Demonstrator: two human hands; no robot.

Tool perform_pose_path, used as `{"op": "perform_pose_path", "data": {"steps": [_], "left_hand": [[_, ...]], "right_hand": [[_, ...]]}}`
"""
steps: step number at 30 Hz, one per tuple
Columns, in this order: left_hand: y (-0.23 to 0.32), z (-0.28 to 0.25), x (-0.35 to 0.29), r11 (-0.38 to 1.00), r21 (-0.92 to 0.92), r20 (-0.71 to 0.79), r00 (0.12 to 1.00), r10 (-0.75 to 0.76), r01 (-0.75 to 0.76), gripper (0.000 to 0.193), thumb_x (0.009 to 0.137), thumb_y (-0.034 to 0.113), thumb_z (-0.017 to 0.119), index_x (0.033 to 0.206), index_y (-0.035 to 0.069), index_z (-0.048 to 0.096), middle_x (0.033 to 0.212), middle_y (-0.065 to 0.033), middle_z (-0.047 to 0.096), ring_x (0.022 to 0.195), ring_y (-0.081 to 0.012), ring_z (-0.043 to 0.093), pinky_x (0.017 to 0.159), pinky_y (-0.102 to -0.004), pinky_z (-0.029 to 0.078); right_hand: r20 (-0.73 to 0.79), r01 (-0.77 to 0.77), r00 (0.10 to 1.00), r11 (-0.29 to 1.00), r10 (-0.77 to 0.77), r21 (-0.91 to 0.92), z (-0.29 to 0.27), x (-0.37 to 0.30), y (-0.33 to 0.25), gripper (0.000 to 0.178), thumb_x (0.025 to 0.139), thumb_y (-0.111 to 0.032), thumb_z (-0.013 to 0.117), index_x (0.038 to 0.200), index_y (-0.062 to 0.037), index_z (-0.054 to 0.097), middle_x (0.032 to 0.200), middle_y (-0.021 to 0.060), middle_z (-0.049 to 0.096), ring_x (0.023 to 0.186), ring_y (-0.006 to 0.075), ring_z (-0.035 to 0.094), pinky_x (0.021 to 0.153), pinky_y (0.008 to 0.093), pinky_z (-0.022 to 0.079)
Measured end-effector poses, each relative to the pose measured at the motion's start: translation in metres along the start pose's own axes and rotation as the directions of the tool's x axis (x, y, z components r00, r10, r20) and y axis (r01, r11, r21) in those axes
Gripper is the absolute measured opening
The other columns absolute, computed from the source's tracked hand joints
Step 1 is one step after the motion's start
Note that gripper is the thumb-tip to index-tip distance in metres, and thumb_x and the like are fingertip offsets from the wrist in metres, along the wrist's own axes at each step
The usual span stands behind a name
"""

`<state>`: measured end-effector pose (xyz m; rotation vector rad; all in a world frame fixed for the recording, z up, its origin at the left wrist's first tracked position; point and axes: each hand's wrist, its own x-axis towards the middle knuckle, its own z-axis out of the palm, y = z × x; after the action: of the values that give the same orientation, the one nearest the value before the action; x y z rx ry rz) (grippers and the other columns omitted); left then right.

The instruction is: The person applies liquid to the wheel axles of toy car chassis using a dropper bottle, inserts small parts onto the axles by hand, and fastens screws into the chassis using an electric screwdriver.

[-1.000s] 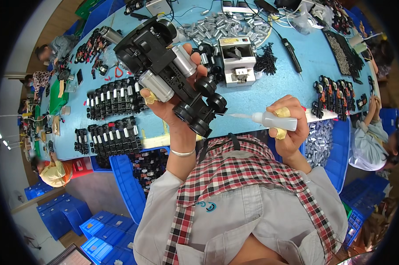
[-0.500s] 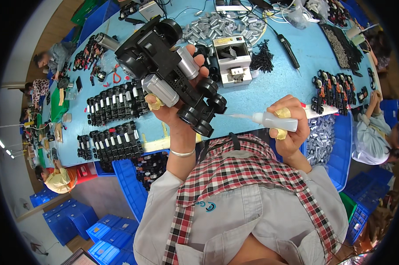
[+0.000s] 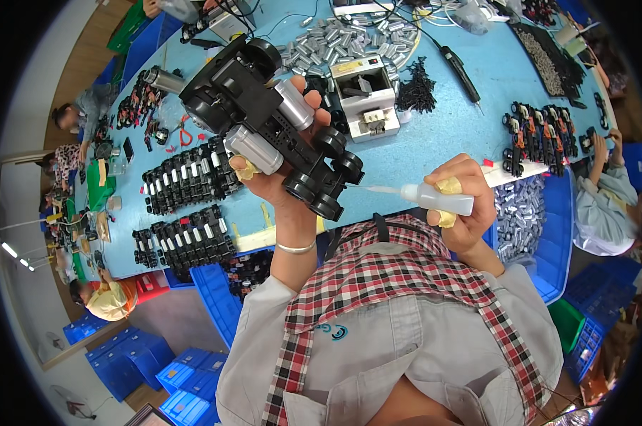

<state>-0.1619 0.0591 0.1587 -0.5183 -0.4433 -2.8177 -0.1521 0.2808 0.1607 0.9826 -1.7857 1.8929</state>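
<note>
My left hand (image 3: 272,186) is closed around a black toy truck chassis (image 3: 267,110), holding it up over the near side of the table. The chassis has black wheels and a silver cylinder on either side. In my right hand (image 3: 466,199) is a small white squeeze bottle (image 3: 434,197), gripped between thumb and fingers. Its thin nozzle points left, with the tip at or very close to the small wheels at the chassis' lower end; whether it touches I cannot tell. Yellow tape wraps some fingertips of both hands.
Rows of black chassis (image 3: 193,238) stand on the blue table at left. Behind are a small white machine (image 3: 363,99), loose silver cylinders (image 3: 349,42), black strips (image 3: 418,89) and an electric screwdriver (image 3: 461,74). A blue bin (image 3: 553,234) of silver parts sits at right. Other people work around.
The view has shifted slightly. Both hands keep hold of the chassis and the bottle, with the nozzle still at the small wheels.
</note>
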Motion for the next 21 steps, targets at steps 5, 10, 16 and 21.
{"op": "perform_pose_path", "data": {"steps": [5, 10, 16, 21], "left_hand": [[-0.008, -0.007, 0.012, 0.999, 0.005, -0.012, 0.999, -0.049, 0.049, 0.095, 0.072, 0.046, 0.071, 0.134, -0.007, 0.023, 0.127, -0.0297, 0.04, 0.115, -0.0412, 0.046, 0.098, -0.0518, 0.042], [-0.014, -0.017, 0.016, 0.993, 0.084, -0.076, 0.994, -0.078, 0.085, 0.096, 0.072, 0.043, 0.073, 0.134, -0.008, 0.022, 0.125, -0.03, 0.042, 0.117, -0.0418, 0.044, 0.1, -0.053, 0.039], [-0.036, -0.017, 0.024, 0.959, -0.261, -0.126, 0.981, -0.15, 0.113, 0.091, 0.073, 0.052, 0.066, 0.134, -0.004, 0.028, 0.122, -0.0256, 0.046, 0.108, -0.0372, 0.051, 0.097, -0.0442, 0.043], [-0.048, -0.034, 0.022, 0.959, -0.281, -0.286, 0.951, -0.119, 0.036, 0.091, 0.074, 0.055, 0.062, 0.132, -0.007, 0.029, 0.116, -0.0224, 0.051, 0.102, -0.0354, 0.055, 0.096, -0.042, 0.043]], "right_hand": [[-0.034, -0.022, 0.999, 1.0, 0.022, 0.013, -0.008, 0.001, 0.01, 0.037, 0.068, -0.018, 0.079, 0.093, -0.0028, 0.056, 0.086, 0.0115, 0.062, 0.07, 0.0191, 0.057, 0.058, 0.0276, 0.044], [-0.041, -0.105, 0.994, 0.994, 0.106, 0.037, -0.019, 0.0, 0.022, 0.036, 0.073, -0.018, 0.075, 0.097, -0.0009, 0.055, 0.091, 0.0118, 0.061, 0.074, 0.0189, 0.057, 0.061, 0.0267, 0.044], [-0.163, -0.462, 0.5, 0.421, 0.85, 0.78, -0.042, -0.011, 0.066, 0.035, 0.086, -0.026, 0.062, 0.109, -0.0027, 0.052, 0.105, 0.0079, 0.057, 0.083, 0.0166, 0.058, 0.067, 0.0261, 0.047], [0.153, -0.494, 0.549, 0.171, 0.822, 0.853, -0.086, -0.086, 0.163, 0.034, 0.084, -0.016, 0.063, 0.114, -0.0046, 0.052, 0.105, 0.004, 0.058, 0.098, 0.0185, 0.056, 0.086, 0.0294, 0.043]]}}
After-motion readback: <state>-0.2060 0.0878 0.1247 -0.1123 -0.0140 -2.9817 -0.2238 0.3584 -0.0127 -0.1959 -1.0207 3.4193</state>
